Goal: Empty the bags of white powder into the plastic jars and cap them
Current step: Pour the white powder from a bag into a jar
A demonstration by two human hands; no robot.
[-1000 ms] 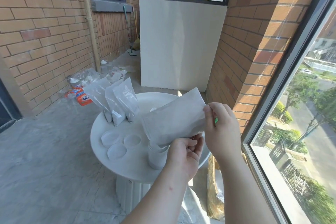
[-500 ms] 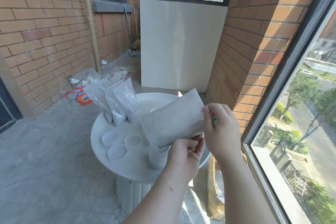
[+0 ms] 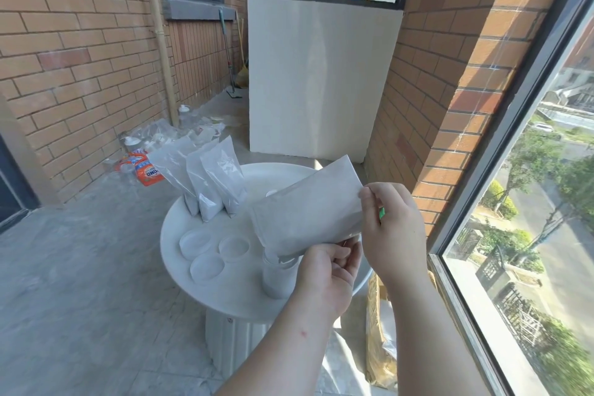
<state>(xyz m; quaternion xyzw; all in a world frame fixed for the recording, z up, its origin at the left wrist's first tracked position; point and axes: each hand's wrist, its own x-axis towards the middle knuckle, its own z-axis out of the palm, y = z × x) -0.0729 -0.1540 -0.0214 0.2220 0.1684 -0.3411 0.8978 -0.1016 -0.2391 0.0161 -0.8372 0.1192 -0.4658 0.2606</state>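
Left hand (image 3: pixel 328 273) grips the powder bag (image 3: pixel 308 206) low, right hand (image 3: pixel 392 228) pinches its raised corner; best tilt gently, mouth inside the plastic jar (image 3: pixel 278 276).

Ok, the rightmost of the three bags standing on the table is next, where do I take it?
Pinch the rightmost bag by its flat upper half, coming from above and from the right. The powder seems to sit low in it, so the top is just thin film, and the other two bags crowd its left side.
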